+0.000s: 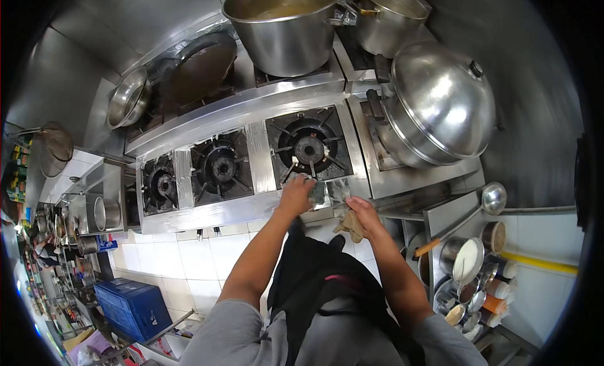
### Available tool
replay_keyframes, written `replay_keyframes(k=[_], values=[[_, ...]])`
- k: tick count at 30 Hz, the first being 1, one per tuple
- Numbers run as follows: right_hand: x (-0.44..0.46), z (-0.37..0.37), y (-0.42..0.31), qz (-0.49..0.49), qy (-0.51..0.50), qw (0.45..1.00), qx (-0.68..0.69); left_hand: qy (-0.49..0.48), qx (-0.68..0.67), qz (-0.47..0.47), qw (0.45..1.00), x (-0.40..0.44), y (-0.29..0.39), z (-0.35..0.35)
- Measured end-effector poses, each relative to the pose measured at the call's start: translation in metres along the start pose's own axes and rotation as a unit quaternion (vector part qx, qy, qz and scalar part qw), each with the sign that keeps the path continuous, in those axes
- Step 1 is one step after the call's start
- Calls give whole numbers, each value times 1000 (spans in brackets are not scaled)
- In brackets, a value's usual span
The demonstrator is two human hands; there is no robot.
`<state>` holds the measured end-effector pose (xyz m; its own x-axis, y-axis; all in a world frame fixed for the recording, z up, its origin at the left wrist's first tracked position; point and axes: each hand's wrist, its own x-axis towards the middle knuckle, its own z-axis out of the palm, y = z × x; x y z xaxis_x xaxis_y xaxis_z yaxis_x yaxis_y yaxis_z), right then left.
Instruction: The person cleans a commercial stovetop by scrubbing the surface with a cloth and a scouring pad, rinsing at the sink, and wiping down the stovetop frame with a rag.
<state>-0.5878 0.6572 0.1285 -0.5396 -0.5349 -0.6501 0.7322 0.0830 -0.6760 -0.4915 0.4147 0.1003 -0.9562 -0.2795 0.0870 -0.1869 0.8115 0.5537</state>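
Note:
My left hand (pixel 298 195) is at the front edge of the stove (pixel 258 205), just below the right-hand burner (pixel 309 151). Its fingers are closed on a small dark green piece that looks like a scouring pad (pixel 318 191). To its right, my right hand (pixel 366 216) grips a crumpled beige cloth (pixel 350 227) that hangs below the fingers. Between the hands, a shiny patch of foil or clear wrap (pixel 338 190) lies on the stove's front edge; which of the two I cannot tell.
Behind the burners stand a large stockpot (pixel 283 42), a smaller pot (pixel 387 23) and a dark wok (pixel 200 67). A domed steamer (pixel 440 105) stands on the right. Sauce containers (pixel 462 259) and a ladle (pixel 494 198) are lower right. A blue crate (pixel 132 308) sits lower left.

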Motion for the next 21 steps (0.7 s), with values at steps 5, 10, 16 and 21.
replay_keyframes(k=[5, 10, 16, 21], values=[[3, 5, 17, 22, 27, 996, 84, -114, 123, -126, 978, -12, 7, 12], [17, 32, 39, -7, -35, 990, 138, -42, -140, -183, 972, -31, -18, 35], [23, 80, 50, -25, 6, 988, 153, 21, -664, -346, 663, -39, 18, 9], [32, 92, 72, -90, 103, 990, 34, -4, -653, -392, 648, -44, 33, -17]])
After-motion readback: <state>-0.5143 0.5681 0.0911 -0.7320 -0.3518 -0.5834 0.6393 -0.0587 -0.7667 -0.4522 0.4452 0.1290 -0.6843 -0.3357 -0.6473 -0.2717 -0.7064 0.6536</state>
